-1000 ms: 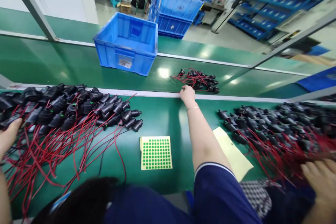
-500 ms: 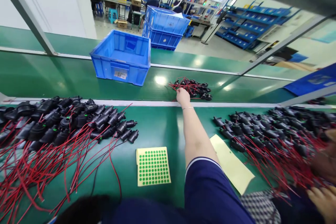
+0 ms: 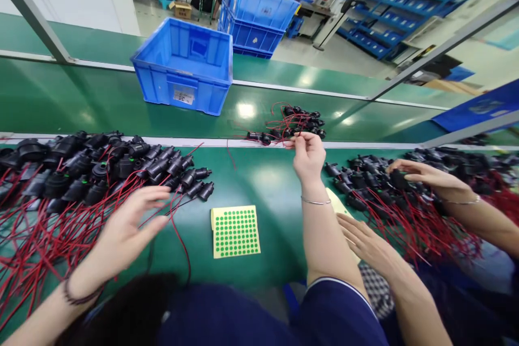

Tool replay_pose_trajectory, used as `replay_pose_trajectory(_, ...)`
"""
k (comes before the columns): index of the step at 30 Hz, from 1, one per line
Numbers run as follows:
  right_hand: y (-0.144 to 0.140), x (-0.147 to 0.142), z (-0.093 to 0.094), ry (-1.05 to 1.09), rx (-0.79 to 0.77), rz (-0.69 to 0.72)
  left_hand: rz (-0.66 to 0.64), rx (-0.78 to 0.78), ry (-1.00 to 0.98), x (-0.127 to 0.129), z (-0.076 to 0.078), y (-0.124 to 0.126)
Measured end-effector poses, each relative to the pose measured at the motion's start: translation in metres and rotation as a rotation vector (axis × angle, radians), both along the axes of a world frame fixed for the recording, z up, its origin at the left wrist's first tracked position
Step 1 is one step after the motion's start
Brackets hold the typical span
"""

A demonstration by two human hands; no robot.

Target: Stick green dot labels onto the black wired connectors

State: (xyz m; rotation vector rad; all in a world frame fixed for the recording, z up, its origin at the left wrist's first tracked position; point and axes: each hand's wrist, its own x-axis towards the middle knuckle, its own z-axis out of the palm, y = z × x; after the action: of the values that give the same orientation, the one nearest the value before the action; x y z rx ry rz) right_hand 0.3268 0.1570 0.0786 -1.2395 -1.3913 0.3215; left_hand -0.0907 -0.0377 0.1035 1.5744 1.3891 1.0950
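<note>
Since half a second ago, right hand point(image 3: 308, 158) has drawn back from the bundle point(image 3: 298, 120) at 12 o'clock, grip pinching its red wires point(image 3: 279, 135). Left hand point(image 3: 125, 230) hovers released above the 9 o'clock pile point(image 3: 101, 167).

Open green strip between two wire heaps

A bare lane of green bench point(image 3: 259, 184) ran up the middle, broken only by the green-dot sticker sheet point(image 3: 235, 231). The left pile of black connectors with red wires point(image 3: 81, 184) and the right pile point(image 3: 409, 194) hemmed it in; a co-worker's hands point(image 3: 367, 243) crowded the right edge, perhaps covering a yellow sheet.
</note>
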Motion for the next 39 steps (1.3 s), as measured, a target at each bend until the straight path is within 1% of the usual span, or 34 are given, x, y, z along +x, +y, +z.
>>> replay_pose_trajectory(1, -0.006, -0.008, 0.006, 0.019, 0.025, 0.029, -0.109, -0.111, -0.119, 0.02, -0.005, 0.002)
replay_pose_trajectory(2, -0.011, -0.017, 0.012, 0.034, 0.044, 0.062, -0.189, -0.223, -0.239, 0.038, -0.009, 0.003)
replay_pose_trajectory(3, -0.016, -0.026, 0.019, 0.048, 0.06, 0.099, -0.246, -0.328, -0.364, 0.055, -0.013, 0.004)
replay_pose_trajectory(4, -0.02, -0.035, 0.025, 0.062, 0.073, 0.139, -0.276, -0.427, -0.482, 0.07, -0.016, 0.006)
replay_pose_trajectory(7, -0.034, -0.063, 0.044, 0.103, 0.095, 0.242, -0.279, -0.706, -0.809, 0.102, -0.023, 0.011)
replay_pose_trajectory(10, -0.059, -0.088, 0.063, 0.136, 0.105, 0.349, -0.277, -0.959, -1.059, 0.122, -0.029, 0.019)
replay_pose_trajectory(12, -0.084, -0.1, 0.075, 0.18, 0.104, 0.454, -0.238, -1.063, -1.193, 0.13, -0.031, 0.026)
replay_pose_trajectory(13, -0.098, -0.103, 0.079, 0.208, 0.095, 0.526, -0.187, -1.076, -1.258, 0.131, -0.031, 0.03)
replay_pose_trajectory(14, -0.112, -0.105, 0.082, 0.235, 0.079, 0.616, -0.116, -1.058, -1.318, 0.132, -0.03, 0.034)
replay_pose_trajectory(16, -0.133, -0.102, 0.082, 0.278, 0.052, 0.828, 0.038, -0.948, -1.393, 0.127, -0.025, 0.042)
replay_pose_trajectory(17, -0.138, -0.099, 0.078, 0.302, 0.047, 0.903, 0.096, -0.875, -1.396, 0.123, -0.023, 0.045)
replay_pose_trajectory(18, -0.14, -0.095, 0.072, 0.329, 0.041, 0.919, 0.135, -0.795, -1.377, 0.118, -0.02, 0.048)
replay_pose_trajectory(19, -0.139, -0.091, 0.062, 0.353, 0.025, 0.863, 0.155, -0.712, -1.342, 0.111, -0.018, 0.051)
replay_pose_trajectory(20, -0.135, -0.086, 0.051, 0.366, -0.012, 0.748, 0.16, -0.631, -1.296, 0.105, -0.017, 0.053)
replay_pose_trajectory(21, -0.129, -0.081, 0.037, 0.351, -0.073, 0.593, 0.159, -0.546, -1.243, 0.099, -0.016, 0.054)
replay_pose_trajectory(22, -0.124, -0.077, 0.024, 0.294, -0.159, 0.438, 0.157, -0.458, -1.185, 0.095, -0.017, 0.055)
replay_pose_trajectory(23, -0.12, -0.074, 0.01, 0.195, -0.249, 0.325, 0.157, -0.366, -1.125, 0.091, -0.018, 0.055)
replay_pose_trajectory(24, -0.118, -0.072, -0.003, 0.059, -0.323, 0.268, 0.163, -0.271, -1.064, 0.089, -0.021, 0.054)
replay_pose_trajectory(25, -0.119, -0.072, -0.014, -0.089, -0.368, 0.269, 0.178, -0.172, -1.001, 0.087, -0.024, 0.053)
replay_pose_trajectory(26, -0.123, -0.074, -0.023, -0.23, -0.382, 0.315, 0.198, -0.073, -0.932, 0.087, -0.027, 0.051)
replay_pose_trajectory(28, -0.135, -0.081, -0.034, -0.456, -0.343, 0.459, 0.232, 0.087, -0.778, 0.089, -0.035, 0.046)
replay_pose_trajectory(29, -0.142, -0.086, -0.037, -0.534, -0.313, 0.52, 0.237, 0.137, -0.7, 0.089, -0.038, 0.043)
replay_pose_trajectory(31, -0.152, -0.095, -0.04, -0.648, -0.271, 0.57, 0.216, 0.164, -0.563, 0.09, -0.046, 0.037)
replay_pose_trajectory(33, -0.157, -0.1, -0.042, -0.72, -0.247, 0.56, 0.139, 0.134, -0.462, 0.088, -0.055, 0.031)
replay_pose_trajectory(34, -0.157, -0.101, -0.044, -0.739, -0.236, 0.553, 0.071, 0.119, -0.416, 0.087, -0.061, 0.029)
replay_pose_trajectory(37, -0.157, -0.101, -0.049, -0.76, -0.221, 0.531, -0.19, 0.078, -0.238, 0.084, -0.076, 0.025)
replay_pose_trajectory(38, -0.157, -0.101, -0.05, -0.761, -0.224, 0.528, -0.25, 0.067, -0.165, 0.083, -0.08, 0.024)
replay_pose_trajectory(39, -0.157, -0.101, -0.051, -0.76, -0.23, 0.526, -0.284, 0.06, -0.091, 0.083, -0.084, 0.023)
